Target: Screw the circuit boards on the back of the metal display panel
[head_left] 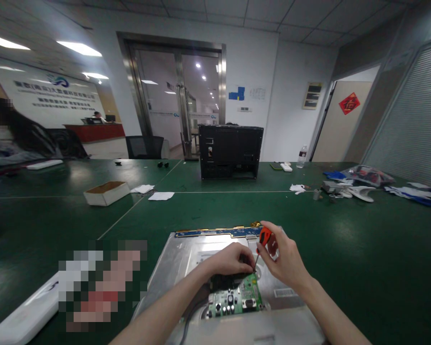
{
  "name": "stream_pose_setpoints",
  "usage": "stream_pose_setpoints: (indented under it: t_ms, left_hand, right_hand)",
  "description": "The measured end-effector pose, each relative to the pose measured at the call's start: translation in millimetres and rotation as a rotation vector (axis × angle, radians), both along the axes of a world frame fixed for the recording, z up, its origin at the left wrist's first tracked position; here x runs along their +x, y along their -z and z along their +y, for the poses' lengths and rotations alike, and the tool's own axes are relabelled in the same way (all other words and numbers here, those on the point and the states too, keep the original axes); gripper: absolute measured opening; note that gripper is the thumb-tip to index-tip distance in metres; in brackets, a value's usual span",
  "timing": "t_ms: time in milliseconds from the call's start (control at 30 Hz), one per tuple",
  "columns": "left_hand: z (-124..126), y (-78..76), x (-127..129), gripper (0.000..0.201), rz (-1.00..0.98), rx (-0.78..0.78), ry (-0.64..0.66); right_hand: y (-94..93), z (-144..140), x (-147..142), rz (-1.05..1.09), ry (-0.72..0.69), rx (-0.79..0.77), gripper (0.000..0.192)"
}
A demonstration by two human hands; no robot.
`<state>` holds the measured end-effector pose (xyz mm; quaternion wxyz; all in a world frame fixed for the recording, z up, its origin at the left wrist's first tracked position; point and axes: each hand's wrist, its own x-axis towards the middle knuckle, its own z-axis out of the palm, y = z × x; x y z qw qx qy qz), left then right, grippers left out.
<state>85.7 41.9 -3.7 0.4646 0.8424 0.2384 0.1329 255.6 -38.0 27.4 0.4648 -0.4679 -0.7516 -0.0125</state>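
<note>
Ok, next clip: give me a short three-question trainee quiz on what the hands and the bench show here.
1. True or false: the right hand holds an orange-handled screwdriver with its tip down at the green circuit board.
2. Multiple choice: what does the left hand rest on? A) the cardboard box B) the black part beside the green circuit board C) the water bottle
3. Fill in: the silver display panel lies on a ____ table mat.

Key: 1 true; 2 B; 3 green. The cardboard box and water bottle sit far from both hands.
</note>
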Motion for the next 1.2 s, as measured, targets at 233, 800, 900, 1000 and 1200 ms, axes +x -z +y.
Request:
stream_pose_setpoints:
  t_ms: [233,800,900,1000,1200]
  left_hand:
    - [0.1,-2.0,-0.3,0.009,-0.002,0.022,0.008]
    - [0.5,0.5,0.1,0.010,-0.001,0.015,-0.008]
    - [1.2,1.1,0.3,0.011,-0.004,0.022,-0.005]
    - [2.0,1.5,0.3,0.009,-0.002,0.033,0.005]
    - [1.9,0.5,0.1,0.009,0.000,0.009,0.014]
  right_hand:
    - [-1.5,-1.0,0.6,-0.026,-0.020,-0.022,0.047]
    - [-0.7,-1.3,0.4,-0.022,-0.049,-0.013,0.050]
    - [0.2,-1.2,0.0,-0.016,-0.038,-0.021,0.048]
    - [2.6,0.6,0.9,-0.026,-0.012,-0.003,0.045]
    - [-0.9,-1.5,1.5,-0.031,-0.056,-0.051,0.052]
